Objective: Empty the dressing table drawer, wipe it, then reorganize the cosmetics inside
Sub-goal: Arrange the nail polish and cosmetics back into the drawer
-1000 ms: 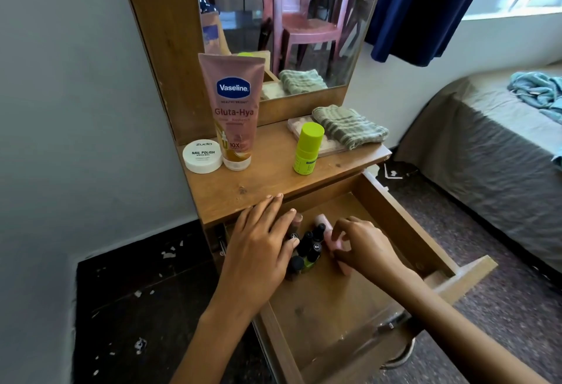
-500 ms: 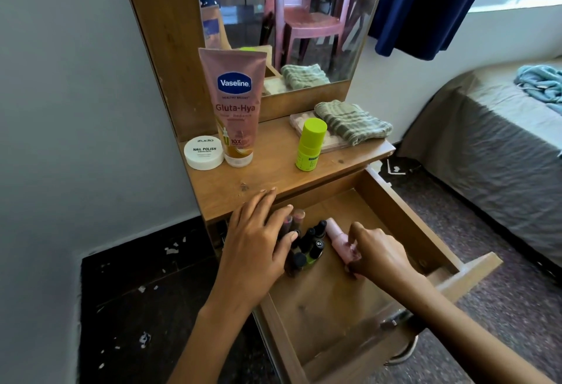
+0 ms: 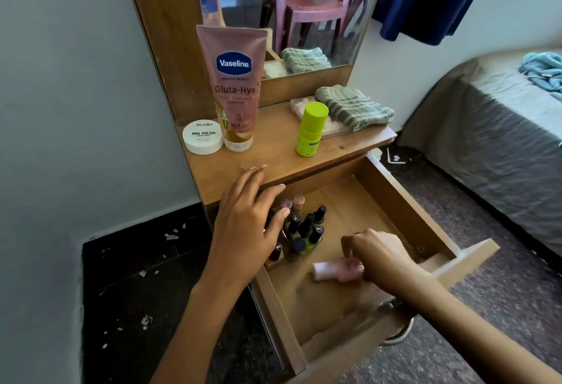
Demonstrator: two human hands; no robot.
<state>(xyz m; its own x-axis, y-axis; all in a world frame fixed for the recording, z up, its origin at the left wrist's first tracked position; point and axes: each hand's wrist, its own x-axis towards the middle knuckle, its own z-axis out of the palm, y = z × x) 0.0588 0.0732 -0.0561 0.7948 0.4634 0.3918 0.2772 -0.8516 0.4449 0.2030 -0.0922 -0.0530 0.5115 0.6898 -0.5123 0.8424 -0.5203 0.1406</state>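
The wooden drawer (image 3: pixel 404 201) of the dressing table stands pulled out. Several dark-capped nail polish bottles (image 3: pixel 305 228) stand clustered at its back left corner, with two pink-topped tubes (image 3: pixel 292 203) behind them. My left hand (image 3: pixel 248 225) rests over the left side of that cluster, fingers spread, holding nothing. My right hand (image 3: pixel 380 254) is closed on a small pink bottle (image 3: pixel 337 269) that lies sideways low over the drawer floor, its pale cap pointing left.
On the tabletop (image 3: pixel 273 161) stand a pink Vaseline tube (image 3: pixel 234 85), a white nail polish remover tub (image 3: pixel 202 136), a lime green bottle (image 3: pixel 311 128) and a folded green cloth (image 3: pixel 354 107) on a pale palette. A bed (image 3: pixel 501 116) lies to the right.
My right hand has drawn the pink bottle from beside the nail polish cluster toward the front of the drawer and turned it sideways. My left hand shifted slightly back along the cluster.
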